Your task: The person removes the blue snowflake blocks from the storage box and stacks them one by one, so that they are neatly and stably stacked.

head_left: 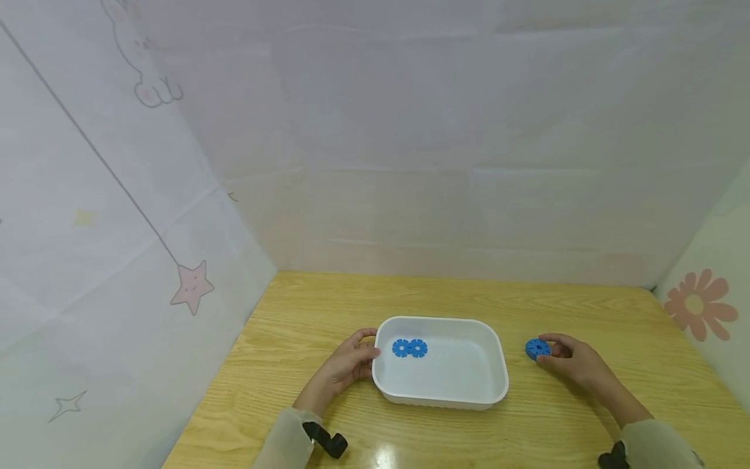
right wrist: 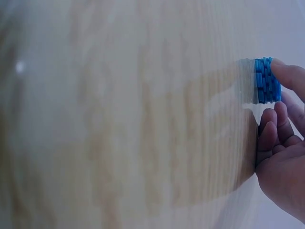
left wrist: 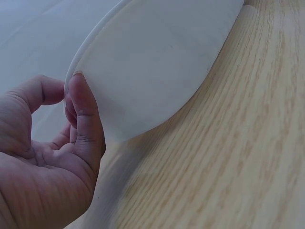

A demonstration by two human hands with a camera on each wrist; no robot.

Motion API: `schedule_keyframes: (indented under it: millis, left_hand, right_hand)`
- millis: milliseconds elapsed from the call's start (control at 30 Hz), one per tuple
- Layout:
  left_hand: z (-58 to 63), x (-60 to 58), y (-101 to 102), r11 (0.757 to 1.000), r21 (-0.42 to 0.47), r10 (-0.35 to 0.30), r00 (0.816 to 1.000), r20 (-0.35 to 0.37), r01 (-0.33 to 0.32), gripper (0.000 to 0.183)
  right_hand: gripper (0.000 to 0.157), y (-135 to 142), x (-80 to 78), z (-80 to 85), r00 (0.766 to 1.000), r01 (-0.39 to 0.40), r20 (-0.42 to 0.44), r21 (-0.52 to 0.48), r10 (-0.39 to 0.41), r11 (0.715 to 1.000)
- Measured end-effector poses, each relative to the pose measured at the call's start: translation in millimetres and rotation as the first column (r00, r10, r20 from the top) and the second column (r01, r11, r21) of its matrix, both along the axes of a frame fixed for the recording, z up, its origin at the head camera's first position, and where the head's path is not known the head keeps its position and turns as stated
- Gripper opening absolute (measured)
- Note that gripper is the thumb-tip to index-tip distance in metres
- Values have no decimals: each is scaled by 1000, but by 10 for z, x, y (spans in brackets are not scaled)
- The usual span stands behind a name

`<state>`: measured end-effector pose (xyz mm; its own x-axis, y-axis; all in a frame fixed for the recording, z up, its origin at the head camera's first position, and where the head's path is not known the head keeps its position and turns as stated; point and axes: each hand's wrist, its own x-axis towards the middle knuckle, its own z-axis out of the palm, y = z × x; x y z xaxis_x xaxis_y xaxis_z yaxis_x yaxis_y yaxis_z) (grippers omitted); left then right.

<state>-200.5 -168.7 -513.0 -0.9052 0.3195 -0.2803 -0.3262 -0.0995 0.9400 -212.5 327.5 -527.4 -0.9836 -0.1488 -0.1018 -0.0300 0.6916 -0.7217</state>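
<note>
On the table stands a white plastic tray (head_left: 451, 371) with two blue notched discs (head_left: 418, 348) lying side by side inside, toward its left. My left hand (head_left: 350, 362) grips the tray's left rim between thumb and fingers; the left wrist view shows the hand (left wrist: 62, 143) pinching the tray wall (left wrist: 152, 62). To the right of the tray, my right hand (head_left: 577, 359) holds a short stack of blue notched discs (head_left: 537, 349) by its edges. In the right wrist view the stack (right wrist: 268, 81) sits on the wood, with the right hand's fingers (right wrist: 290, 78) against it.
A light wooden table (head_left: 281, 312) lies under everything. Pale cloth (head_left: 398, 208) printed with figures hangs behind and at both sides, with a pink star (head_left: 193, 286) on the left and a pink flower (head_left: 700, 305) on the right.
</note>
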Motion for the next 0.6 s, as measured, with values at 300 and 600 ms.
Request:
schedule_keyframes:
  millis: [300, 600]
  left_hand:
    - [22, 6, -2, 1000, 12, -15, 1000, 2, 15, 58]
    - [7, 17, 0, 1000, -2, -6, 1000, -7, 6, 59]
  right_hand:
    - [66, 1, -12, -14, 1000, -1, -19, -10, 1, 1000]
    - [67, -51, 25, 104, 997, 66, -43, -110, -71, 992]
